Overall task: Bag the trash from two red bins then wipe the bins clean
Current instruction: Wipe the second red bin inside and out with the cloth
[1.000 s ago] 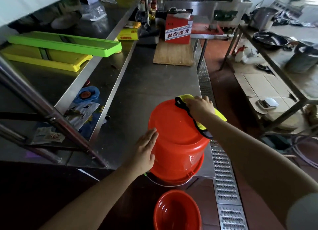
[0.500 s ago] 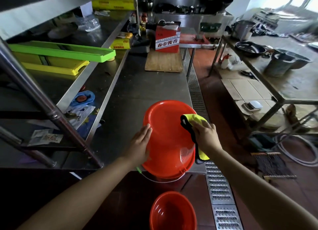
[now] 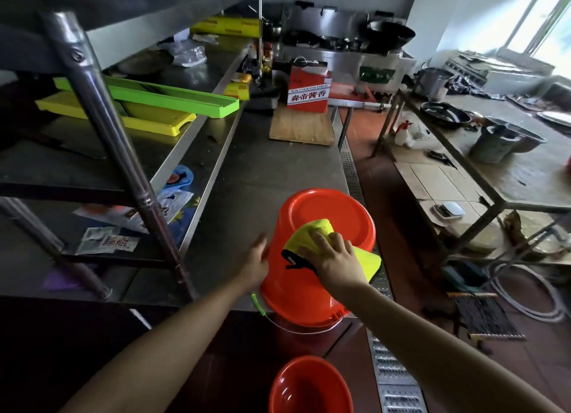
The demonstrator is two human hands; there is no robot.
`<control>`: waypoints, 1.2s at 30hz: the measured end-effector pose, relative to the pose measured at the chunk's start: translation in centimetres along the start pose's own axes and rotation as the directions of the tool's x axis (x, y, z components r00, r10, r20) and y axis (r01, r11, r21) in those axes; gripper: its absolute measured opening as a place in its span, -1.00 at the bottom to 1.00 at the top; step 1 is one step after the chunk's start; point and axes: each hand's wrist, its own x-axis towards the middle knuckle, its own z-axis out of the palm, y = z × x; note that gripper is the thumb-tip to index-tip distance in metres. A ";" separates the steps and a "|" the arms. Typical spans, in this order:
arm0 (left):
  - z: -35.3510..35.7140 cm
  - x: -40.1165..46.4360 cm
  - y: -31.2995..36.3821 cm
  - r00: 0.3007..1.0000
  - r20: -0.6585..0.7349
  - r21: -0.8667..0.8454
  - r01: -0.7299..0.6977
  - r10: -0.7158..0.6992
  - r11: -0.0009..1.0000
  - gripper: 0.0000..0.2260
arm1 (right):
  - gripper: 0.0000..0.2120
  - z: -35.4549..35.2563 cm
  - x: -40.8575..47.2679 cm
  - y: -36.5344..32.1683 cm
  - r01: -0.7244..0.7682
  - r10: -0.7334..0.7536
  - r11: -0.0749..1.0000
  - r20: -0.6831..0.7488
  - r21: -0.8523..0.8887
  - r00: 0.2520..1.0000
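Two red bins (image 3: 321, 214), counter (image 3: 272, 171), cutting board (image 3: 301, 129)

A commercial kitchen is being shown. A stainless-steel bench (image 3: 272, 171) is seen running away from the camera, with a two-tier steel shelf (image 3: 173, 153) mounted along its left side on tubular posts (image 3: 105, 125). The floor (image 3: 380, 177) is being shown as dark red tile, crossed by a perforated metal drain grate (image 3: 350, 168) laid just beside the bench. A steel cooking range (image 3: 346, 60) is set against the pale far wall (image 3: 432, 13). A second steel table (image 3: 522, 177) is standing at the right. Daylight is being admitted through windows (image 3: 543, 13) at the upper right.
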 end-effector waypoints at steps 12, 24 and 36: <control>0.5 0.1 -5.6 0.980 -0.146 0.132 -0.116 0.135 0.984 -0.47 | -0.63 -2.6 12.9 -1.4 -0.007 0.025 0.998 0.285 -0.066 0.958; 1.2 1.6 -5.6 0.888 -0.260 0.218 -0.328 0.379 0.919 -0.52 | -0.64 0.7 16.1 5.1 -0.343 0.292 0.927 0.279 0.155 0.915; -2.0 3.7 4.6 0.954 -0.288 -0.408 -0.044 -0.083 0.912 -0.59 | -0.54 -2.3 10.9 -0.1 -0.073 0.187 0.872 -0.193 0.484 0.963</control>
